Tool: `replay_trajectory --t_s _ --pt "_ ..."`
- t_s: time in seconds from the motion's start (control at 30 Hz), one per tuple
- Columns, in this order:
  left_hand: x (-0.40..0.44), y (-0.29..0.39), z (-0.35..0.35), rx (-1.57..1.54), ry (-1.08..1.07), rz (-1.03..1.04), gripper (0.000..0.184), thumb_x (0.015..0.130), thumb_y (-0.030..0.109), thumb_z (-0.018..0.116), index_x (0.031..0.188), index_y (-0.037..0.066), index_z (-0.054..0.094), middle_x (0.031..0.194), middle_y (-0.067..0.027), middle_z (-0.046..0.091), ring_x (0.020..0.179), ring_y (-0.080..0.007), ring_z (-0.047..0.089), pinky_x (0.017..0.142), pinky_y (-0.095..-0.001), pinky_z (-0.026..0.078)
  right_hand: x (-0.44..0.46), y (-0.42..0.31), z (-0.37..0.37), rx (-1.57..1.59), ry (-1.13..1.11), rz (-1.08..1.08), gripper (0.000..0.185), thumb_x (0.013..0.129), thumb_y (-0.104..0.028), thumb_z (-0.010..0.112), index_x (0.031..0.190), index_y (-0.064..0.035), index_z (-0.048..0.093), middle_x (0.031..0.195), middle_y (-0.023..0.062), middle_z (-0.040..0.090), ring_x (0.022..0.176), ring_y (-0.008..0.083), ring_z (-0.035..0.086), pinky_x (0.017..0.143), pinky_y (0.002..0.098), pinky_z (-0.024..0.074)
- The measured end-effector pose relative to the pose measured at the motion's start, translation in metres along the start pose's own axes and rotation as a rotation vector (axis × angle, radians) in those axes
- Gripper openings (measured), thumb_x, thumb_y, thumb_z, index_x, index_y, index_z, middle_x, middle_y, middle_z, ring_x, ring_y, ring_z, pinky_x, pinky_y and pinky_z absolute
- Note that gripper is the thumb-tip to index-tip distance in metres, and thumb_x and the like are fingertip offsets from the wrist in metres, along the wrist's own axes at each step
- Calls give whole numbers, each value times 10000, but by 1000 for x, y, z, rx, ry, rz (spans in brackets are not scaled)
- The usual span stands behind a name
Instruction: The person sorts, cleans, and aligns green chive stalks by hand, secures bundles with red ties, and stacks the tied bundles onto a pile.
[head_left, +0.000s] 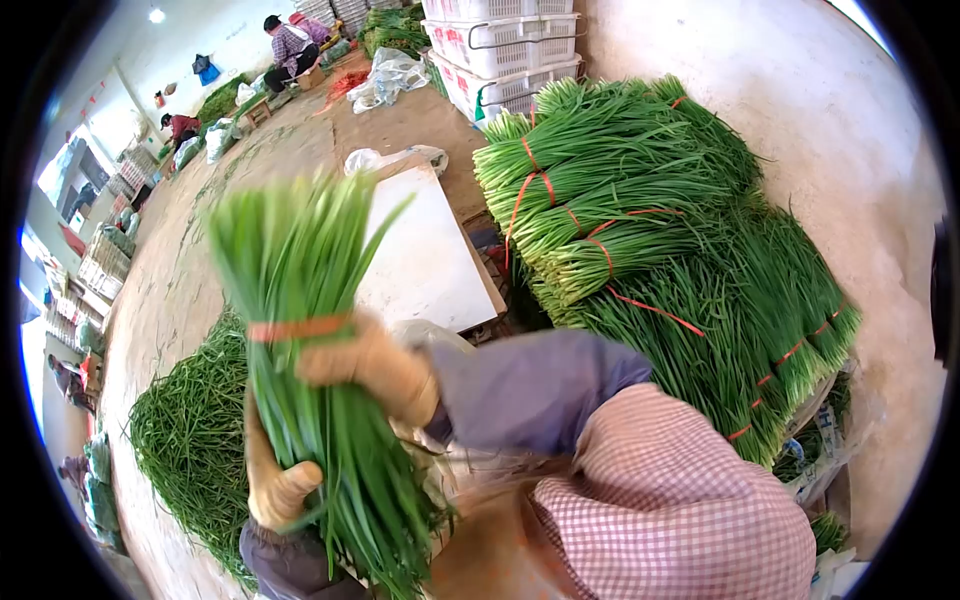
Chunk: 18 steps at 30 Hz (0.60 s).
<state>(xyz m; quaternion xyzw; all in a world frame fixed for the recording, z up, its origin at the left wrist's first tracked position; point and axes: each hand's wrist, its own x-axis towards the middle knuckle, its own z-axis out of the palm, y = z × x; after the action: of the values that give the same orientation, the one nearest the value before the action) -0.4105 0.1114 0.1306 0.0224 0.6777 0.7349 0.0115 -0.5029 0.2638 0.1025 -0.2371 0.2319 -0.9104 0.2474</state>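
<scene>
A large bundle of Chinese chives point(300, 260) is held up in front of me, its pale cut ends at the top and its leaf tips hanging down. An orange band point(297, 327) circles it. My right hand point(370, 368), blurred by motion, is closed on the bundle just below the band. Lower on the near left side, my left hand point(283, 492) wraps round the leaves with its thumb in front. Some fingers of both hands are hidden behind the chives.
Tied chive bundles point(620, 200) are piled at right against the wall. A white board point(425, 250) lies ahead, with stacked white crates point(505, 50) beyond. Loose greens point(190, 430) are heaped at left. Other people point(290, 50) sit working farther back.
</scene>
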Motion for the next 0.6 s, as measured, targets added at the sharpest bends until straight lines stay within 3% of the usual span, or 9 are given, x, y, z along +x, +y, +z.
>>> replay_trajectory --t_s 0.1,0.17,0.27,0.33,0.4,0.43,0.5,0.53,0.6 --pt "6 -70 -39 223 -271 -163 1022 649 341 902 1413 -28 333 1257 -160 558 1036 -241 622 873 -353 528 17 -84 -25 -296 -66 -162 532 770 -200 693 1261 -47 561 1113 123 652 940 243 665 853 363 569" --pt "8 -56 -7 319 -464 -458 901 725 278 856 1410 -34 362 1262 -160 571 1040 -224 619 879 -346 520 18 -159 -25 -532 -148 -240 510 788 -152 668 1263 -26 531 1089 140 651 921 257 675 826 381 582" --pt "13 -76 -25 197 -478 -479 853 771 240 813 1440 -11 346 1204 -175 607 999 -242 639 868 -356 518 -5 -286 6 -980 -353 -217 479 816 -80 631 1265 5 486 1052 165 649 894 278 691 785 407 603" --pt "20 -82 -35 126 -394 -433 818 781 259 788 1434 6 365 1189 -187 618 937 -264 672 829 -362 537 -15 -342 21 -1281 -513 -41 471 800 -49 648 1243 18 503 1045 161 639 912 285 676 799 426 592" --pt "27 -86 -48 102 -285 -427 784 806 281 763 1420 -11 373 1202 -196 610 912 -245 682 778 -320 557 -40 -374 22 -1621 -257 297 537 724 -53 707 1235 -6 549 1091 139 648 969 250 657 851 396 559" --pt "30 -92 -55 61 -245 -416 776 813 289 762 1415 -14 378 1216 -198 603 910 -236 682 771 -307 555 -63 -372 28 -1773 118 522 602 674 -65 737 1249 -33 563 1130 129 666 1000 215 658 875 356 543" --pt "32 -105 -64 18 -240 -411 771 829 370 741 1410 4 391 1217 -172 608 920 -226 681 763 -298 554 -77 -345 -21 -1801 -63 618 867 549 -61 819 1353 -18 498 1149 107 656 1058 197 606 920 337 502" --pt "30 -114 -67 -4 -228 -423 769 831 381 739 1406 4 394 1220 -165 608 921 -225 681 762 -297 554 -90 -327 -40 -2093 -46 794 933 546 -115 831 1395 -17 455 1227 157 615 1140 235 571 960 360 481" --pt "26 -128 -73 -11 -207 -464 783 830 412 737 1400 -1 395 1239 -150 603 929 -225 681 764 -299 554 -124 -286 -116 -1920 -274 1082 933 589 -227 829 1425 -92 436 1276 185 575 1173 335 552 1024 402 431"
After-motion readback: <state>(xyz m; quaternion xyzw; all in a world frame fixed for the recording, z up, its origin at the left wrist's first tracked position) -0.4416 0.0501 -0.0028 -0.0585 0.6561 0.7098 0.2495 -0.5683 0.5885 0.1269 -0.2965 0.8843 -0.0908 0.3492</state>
